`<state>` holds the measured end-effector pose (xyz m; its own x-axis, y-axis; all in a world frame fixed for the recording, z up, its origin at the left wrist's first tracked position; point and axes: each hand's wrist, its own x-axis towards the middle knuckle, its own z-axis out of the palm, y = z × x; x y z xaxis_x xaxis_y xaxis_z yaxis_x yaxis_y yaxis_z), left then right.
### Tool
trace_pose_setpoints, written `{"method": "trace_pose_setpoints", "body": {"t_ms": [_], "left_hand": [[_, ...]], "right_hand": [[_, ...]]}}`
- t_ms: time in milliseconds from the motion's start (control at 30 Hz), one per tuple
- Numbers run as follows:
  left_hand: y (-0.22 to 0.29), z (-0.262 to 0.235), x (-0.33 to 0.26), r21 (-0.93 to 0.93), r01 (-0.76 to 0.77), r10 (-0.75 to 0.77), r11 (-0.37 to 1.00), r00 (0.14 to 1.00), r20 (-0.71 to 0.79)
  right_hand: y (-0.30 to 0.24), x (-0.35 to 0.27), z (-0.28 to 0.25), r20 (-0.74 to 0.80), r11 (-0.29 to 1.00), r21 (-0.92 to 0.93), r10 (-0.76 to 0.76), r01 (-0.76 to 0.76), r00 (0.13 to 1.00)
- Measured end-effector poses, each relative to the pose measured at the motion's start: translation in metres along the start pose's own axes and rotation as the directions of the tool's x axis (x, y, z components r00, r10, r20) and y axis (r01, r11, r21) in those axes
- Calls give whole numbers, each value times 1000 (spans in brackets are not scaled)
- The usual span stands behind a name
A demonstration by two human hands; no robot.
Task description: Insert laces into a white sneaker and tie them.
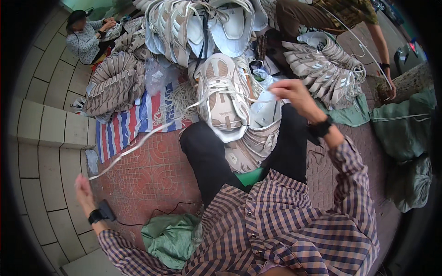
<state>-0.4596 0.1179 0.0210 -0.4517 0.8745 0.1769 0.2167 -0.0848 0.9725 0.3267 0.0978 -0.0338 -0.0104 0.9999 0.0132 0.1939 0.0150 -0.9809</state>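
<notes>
Red patterned paving (152, 175) under us, heaps of beige mesh sneakers on a striped tarp (133, 122). One sneaker (223, 96) rests on our knees; our left hand (83, 189) pinches its flat white lace (138, 145) taut, right hand (294, 94) grips the tongue.

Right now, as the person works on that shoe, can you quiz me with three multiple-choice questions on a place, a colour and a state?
1. Where does the beige sneaker lie?
A. on the person's lap
B. on the tiled step
C. in a green sack

2. What colour is the shoelace?
A. black
B. red
C. off-white

3. How is the shoelace?
A. coiled
B. pulled out long
C. knotted in a bow

Answers:
1 A, it rests over the dark trousers.
2 C, it is pale like the shoe.
3 B, the left hand draws it far aside, while the right hand is raised over the shoe.
</notes>
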Motion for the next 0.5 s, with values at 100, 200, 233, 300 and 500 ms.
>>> {"method": "trace_pose_setpoints", "body": {"t_ms": [100,200,233,300,500], "left_hand": [[-2,153,-46,-103,362,-334,926,917,218],[18,278,-108,147,344,-372,927,890,264],[19,303,-119,135,326,-353,936,861,365],[21,344,-130,138,231,-268,963,806,528],[33,429,-153,95,-62,-17,994,745,667]], "right_hand": [[11,34,42,35,992,118,29,-33,999],[19,58,61,-4,985,-171,18,-18,1000],[19,60,65,1,985,-172,23,-22,1000],[6,60,71,-12,939,-342,-36,30,999],[-12,68,82,285,411,-801,-378,435,881]]}}
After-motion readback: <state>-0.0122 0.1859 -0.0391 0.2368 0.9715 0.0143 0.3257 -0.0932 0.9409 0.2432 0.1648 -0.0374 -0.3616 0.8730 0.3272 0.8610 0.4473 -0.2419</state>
